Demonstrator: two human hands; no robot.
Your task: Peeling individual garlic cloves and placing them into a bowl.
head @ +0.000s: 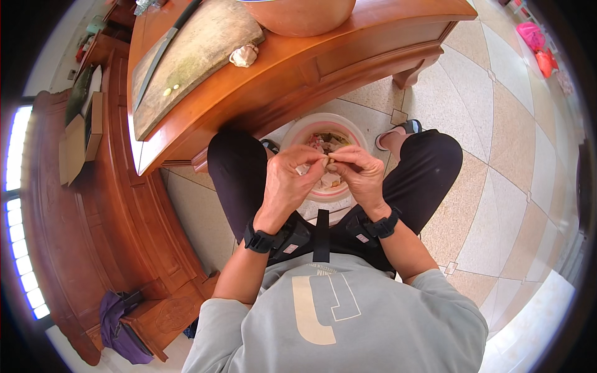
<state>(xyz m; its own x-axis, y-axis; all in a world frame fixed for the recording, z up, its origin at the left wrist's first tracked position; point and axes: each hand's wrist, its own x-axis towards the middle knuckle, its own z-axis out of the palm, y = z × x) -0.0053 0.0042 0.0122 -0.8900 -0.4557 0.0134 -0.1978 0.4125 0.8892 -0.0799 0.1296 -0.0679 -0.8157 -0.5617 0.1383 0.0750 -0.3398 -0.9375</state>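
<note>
My left hand (296,175) and my right hand (359,172) meet fingertip to fingertip over a round waste bin (291,135) between my knees. Pinched between them is a small brownish piece, probably a garlic clove (331,160), mostly covered by the fingers. Scraps and pale peelings (329,181) lie inside the bin. On the table beyond, a garlic bulb (244,55) sits against the edge of a worn wooden cutting board (205,51). Two small peeled cloves (168,92) rest on that board, near a long knife (156,67).
A large brown bowl (303,16) stands on the polished wooden table (298,70). To the left is a carved wooden bench (126,200) with an open cardboard box (81,140) and a purple cloth bag (121,326). Pink and red items (531,37) are at the far right.
</note>
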